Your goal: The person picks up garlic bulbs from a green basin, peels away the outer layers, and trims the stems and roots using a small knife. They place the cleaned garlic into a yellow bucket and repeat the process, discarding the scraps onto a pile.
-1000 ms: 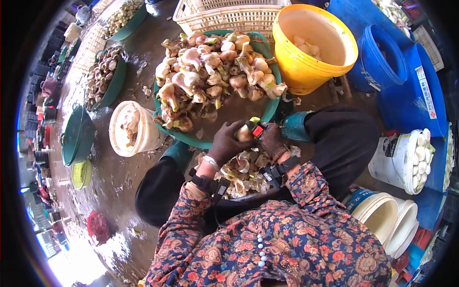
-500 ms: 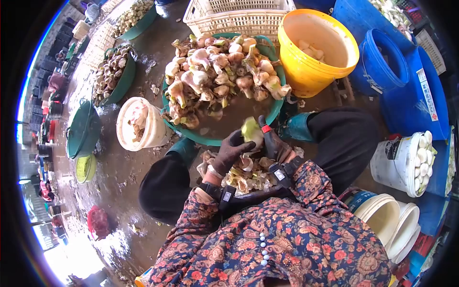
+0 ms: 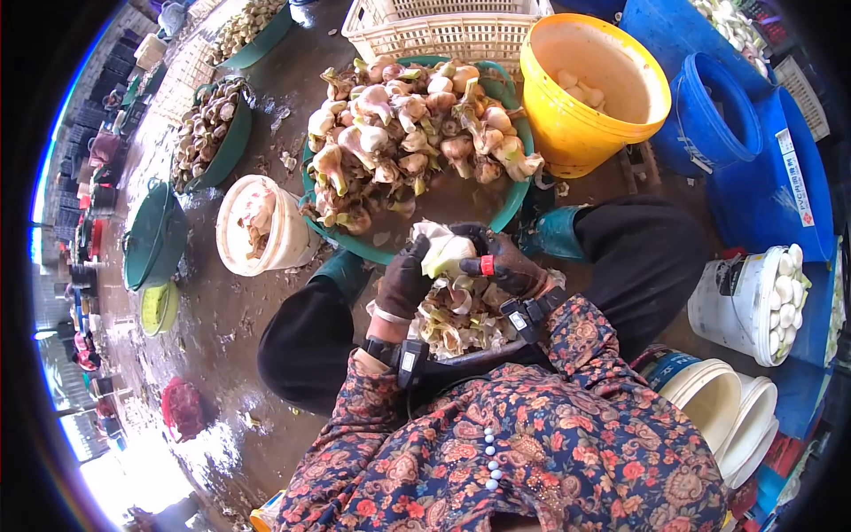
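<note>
A pale garlic bulb [image 3: 446, 254] with partly stripped skin is held between both hands, above a heap of peeled skins [image 3: 463, 321] in my lap. My left hand [image 3: 403, 279], in a dark glove, is closed around the bulb's left side. On the other side my right hand [image 3: 519, 266], also gloved, has its fingers closed against the bulb; a red band [image 3: 486, 264] shows on its thumb. Just beyond the hands is a green tub [image 3: 355, 245] piled with unpeeled garlic bulbs [image 3: 412, 133].
A yellow bucket [image 3: 567, 137] with a few pale cloves stands right of the tub. To the left is a white bucket [image 3: 297, 239] of scraps. At right, a white bucket [image 3: 722, 301] is heaped with peeled garlic, near blue containers [image 3: 789, 230]. A cream crate [image 3: 434, 43] sits behind.
The garlic bulb has been turned and shifted slightly left, showing more white and a loose flap of skin. My left hand has tilted upright and my right hand has turned inward over the bulb.
</note>
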`<move>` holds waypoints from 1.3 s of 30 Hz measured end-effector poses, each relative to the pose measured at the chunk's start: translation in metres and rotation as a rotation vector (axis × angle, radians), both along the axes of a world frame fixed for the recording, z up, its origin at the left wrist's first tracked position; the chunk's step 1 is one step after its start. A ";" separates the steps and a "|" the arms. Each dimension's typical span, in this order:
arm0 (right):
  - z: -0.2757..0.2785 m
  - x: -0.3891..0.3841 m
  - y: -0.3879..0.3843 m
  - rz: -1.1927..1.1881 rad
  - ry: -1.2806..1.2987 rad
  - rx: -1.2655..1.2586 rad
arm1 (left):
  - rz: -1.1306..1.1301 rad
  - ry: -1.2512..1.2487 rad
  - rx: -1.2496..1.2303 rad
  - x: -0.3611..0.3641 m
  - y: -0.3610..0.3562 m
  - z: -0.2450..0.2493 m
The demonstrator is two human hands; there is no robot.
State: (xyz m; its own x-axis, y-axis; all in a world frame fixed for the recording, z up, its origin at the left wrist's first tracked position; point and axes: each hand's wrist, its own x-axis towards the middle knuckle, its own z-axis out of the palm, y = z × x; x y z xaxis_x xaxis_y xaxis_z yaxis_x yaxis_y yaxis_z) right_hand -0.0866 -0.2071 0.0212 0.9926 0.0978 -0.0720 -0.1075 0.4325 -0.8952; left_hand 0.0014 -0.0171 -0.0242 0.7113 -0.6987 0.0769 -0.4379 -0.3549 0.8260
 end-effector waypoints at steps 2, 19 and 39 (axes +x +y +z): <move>-0.003 0.002 0.006 -0.091 0.012 -0.087 | 0.139 0.150 -0.083 0.003 0.005 -0.016; -0.076 0.011 -0.010 -0.331 0.466 0.750 | -0.033 0.480 -0.448 -0.019 0.023 0.053; 0.072 0.008 -0.077 -0.744 0.051 0.541 | 0.347 1.219 -0.140 0.067 -0.114 -0.054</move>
State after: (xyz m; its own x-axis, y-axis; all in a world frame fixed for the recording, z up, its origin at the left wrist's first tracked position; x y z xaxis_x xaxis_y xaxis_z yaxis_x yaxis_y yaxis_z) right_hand -0.0782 -0.2837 0.0932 0.8098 -0.5316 -0.2482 0.3322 0.7642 -0.5528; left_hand 0.0687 -0.1313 -0.0778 0.5159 -0.5017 -0.6944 0.7255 -0.1751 0.6655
